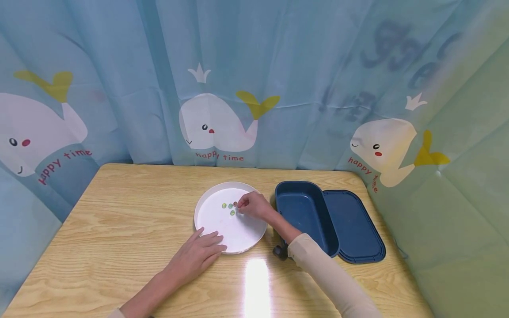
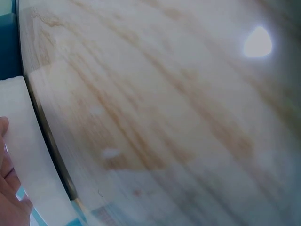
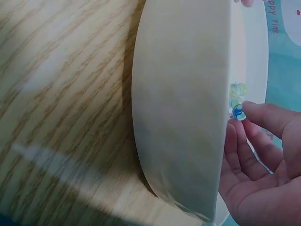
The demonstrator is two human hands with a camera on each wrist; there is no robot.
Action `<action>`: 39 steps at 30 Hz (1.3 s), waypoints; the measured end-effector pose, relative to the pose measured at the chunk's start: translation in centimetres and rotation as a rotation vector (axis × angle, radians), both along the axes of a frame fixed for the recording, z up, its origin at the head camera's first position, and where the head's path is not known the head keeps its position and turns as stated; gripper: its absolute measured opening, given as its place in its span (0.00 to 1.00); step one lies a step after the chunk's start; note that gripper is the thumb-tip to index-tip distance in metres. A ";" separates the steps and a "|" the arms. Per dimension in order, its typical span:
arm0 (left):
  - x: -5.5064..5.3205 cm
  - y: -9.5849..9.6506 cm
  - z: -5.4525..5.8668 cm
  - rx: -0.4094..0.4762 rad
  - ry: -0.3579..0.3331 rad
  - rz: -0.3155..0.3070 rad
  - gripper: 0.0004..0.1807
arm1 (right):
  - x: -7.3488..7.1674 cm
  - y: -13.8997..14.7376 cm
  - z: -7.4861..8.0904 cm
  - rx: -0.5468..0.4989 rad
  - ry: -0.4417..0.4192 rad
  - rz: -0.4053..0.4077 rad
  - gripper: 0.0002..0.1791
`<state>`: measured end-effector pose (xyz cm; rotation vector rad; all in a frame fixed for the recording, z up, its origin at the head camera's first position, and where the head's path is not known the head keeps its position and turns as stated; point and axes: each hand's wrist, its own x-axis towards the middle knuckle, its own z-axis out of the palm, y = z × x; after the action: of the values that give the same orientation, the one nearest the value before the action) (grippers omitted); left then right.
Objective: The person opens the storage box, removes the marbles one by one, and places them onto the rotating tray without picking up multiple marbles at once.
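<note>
Backdrop: light-blue fabric curtain (image 1: 310, 57) with vertical folds, running behind the table and along both sides; right-hand panel (image 1: 469, 212) reads greener. Print: three white whales (image 1: 222, 128) with yellow-green tails, red "happy time" lettering (image 1: 220, 157) beneath; white crowns (image 1: 199, 73) above centre and right whales. Dark blurred marks (image 1: 391, 46) at upper right, illegible. Table (image 1: 131, 212): pale wood grain, rounded far corners, glossy top. Lighting: white glare strip (image 1: 256, 287) toward near side; left wrist view shows compact bright highlight (image 2: 258, 43) on tabletop.
</note>
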<state>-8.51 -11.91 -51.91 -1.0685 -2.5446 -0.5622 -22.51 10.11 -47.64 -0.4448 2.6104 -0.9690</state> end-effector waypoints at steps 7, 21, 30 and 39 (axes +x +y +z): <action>0.0 0.0 -0.1 0.005 0.003 -0.001 0.12 | 0.0 -0.2 -0.3 -0.001 0.017 -0.001 0.03; 0.0 0.0 -0.2 0.028 0.021 -0.008 0.12 | 0.0 -0.3 -0.8 0.019 0.061 0.018 0.02; 0.0 0.0 -0.1 0.017 0.031 -0.005 0.12 | -0.1 -0.3 -0.9 0.027 0.074 0.023 0.02; -0.1 0.0 -0.2 0.020 0.032 -0.009 0.13 | 0.0 -0.1 -0.7 0.009 0.061 0.018 0.02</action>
<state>-8.58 -11.93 -52.09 -1.0744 -2.5025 -0.5664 -22.53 9.98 -48.30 -0.5019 2.6589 -0.9519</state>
